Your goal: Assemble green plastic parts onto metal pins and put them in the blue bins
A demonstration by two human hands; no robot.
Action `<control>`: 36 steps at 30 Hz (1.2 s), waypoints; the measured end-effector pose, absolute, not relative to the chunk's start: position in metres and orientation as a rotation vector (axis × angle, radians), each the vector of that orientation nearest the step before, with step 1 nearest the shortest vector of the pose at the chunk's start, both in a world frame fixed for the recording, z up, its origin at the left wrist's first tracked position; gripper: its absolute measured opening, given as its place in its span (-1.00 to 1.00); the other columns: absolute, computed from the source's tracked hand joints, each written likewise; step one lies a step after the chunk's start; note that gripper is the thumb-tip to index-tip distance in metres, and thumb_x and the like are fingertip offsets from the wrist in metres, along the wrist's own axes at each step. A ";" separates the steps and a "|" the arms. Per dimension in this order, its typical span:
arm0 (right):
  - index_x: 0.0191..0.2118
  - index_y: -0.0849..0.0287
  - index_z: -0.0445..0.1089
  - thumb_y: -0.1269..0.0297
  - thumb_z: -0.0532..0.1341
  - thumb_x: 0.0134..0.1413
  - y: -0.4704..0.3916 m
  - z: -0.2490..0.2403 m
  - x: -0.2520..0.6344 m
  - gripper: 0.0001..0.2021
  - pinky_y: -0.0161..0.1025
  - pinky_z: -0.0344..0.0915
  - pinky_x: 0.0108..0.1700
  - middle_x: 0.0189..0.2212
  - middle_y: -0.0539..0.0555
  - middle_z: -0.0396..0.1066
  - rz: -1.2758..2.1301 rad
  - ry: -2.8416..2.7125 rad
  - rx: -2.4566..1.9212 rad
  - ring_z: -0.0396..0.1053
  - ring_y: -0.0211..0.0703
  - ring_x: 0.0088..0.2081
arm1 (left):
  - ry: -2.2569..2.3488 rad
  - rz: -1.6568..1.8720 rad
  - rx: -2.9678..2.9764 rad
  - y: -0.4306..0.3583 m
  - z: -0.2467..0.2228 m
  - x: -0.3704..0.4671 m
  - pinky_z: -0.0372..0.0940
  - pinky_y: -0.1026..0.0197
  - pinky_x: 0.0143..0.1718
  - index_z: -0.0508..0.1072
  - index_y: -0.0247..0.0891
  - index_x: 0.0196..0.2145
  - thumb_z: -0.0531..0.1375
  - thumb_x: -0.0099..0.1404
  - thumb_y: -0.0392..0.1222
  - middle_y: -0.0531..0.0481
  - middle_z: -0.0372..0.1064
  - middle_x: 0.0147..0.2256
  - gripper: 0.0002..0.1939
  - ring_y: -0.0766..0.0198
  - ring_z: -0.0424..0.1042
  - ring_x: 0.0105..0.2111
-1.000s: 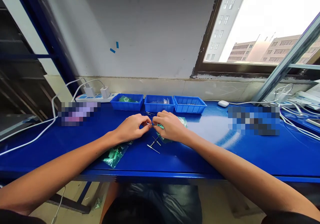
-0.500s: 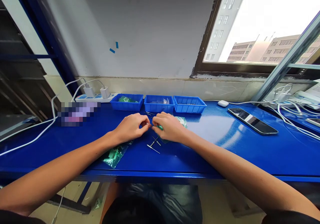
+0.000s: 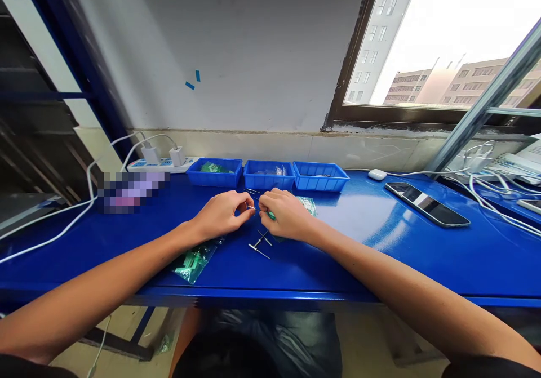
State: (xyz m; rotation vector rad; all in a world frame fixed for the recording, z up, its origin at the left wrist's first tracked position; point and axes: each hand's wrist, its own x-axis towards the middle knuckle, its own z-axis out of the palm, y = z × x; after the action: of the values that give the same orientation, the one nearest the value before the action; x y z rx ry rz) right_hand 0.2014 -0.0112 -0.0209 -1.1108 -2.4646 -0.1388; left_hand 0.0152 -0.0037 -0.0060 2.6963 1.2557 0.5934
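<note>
My left hand is closed in a pinch, with the pale tip of a thin metal pin showing at its fingertips. Just to its right, my right hand has its fingers curled together; what they hold is hidden. A bit of green shows under that hand, and a clear bag with green contents lies partly beneath it. Below the hands lie several blind rivets, thin silver shafts with thicker ends, crossing one another. Another bag with green pieces rests under my left forearm.
Along the wall stand a left blue bin, a middle blue bin and a right blue bin. A phone and white earbud case lie at right. Chargers sit in a power strip, with white cables at both sides.
My right hand has shifted slightly away from the left, widening the gap between the fingertips. The pin in my left fingers shows more clearly. Nothing else has visibly moved.
</note>
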 end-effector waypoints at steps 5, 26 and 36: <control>-0.40 0.19 0.30 0.38 0.07 0.05 -0.012 -0.021 0.202 -0.91 -0.26 0.01 -0.27 -0.42 0.04 0.35 -0.166 -2.470 -1.106 0.18 -0.21 -0.33 | 1.242 0.563 2.699 -0.004 -0.006 0.016 0.14 0.26 -0.38 0.41 -0.24 -0.31 0.07 0.22 -0.14 0.03 0.41 -0.42 -0.82 0.25 0.36 -0.37; -0.39 0.17 0.34 0.40 0.12 0.06 -0.016 -0.019 0.202 -0.92 -0.25 -0.10 -0.36 -0.37 0.05 0.33 -0.327 -2.477 -1.229 0.18 -0.19 -0.30 | 1.171 0.550 2.709 -0.007 -0.005 0.017 0.14 0.26 -0.39 0.41 -0.25 -0.37 0.05 0.25 -0.05 0.03 0.39 -0.44 -0.76 0.27 0.34 -0.40; -0.33 0.16 0.37 0.43 0.08 0.06 -0.022 -0.015 0.200 -0.87 -0.23 -0.09 -0.36 -0.34 0.08 0.35 -0.387 -2.503 -1.231 0.23 -0.15 -0.27 | 1.051 0.523 2.732 -0.008 -0.005 0.017 0.16 0.26 -0.35 0.40 -0.27 -0.37 0.04 0.27 0.00 0.00 0.38 -0.42 -0.71 0.28 0.32 -0.39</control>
State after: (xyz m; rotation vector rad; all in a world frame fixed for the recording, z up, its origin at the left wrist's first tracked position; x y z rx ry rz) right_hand 0.1998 -0.0221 -0.0152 -1.2311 -2.5026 -0.3874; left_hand 0.0171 -0.0082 -0.0048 2.7322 1.0510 0.5227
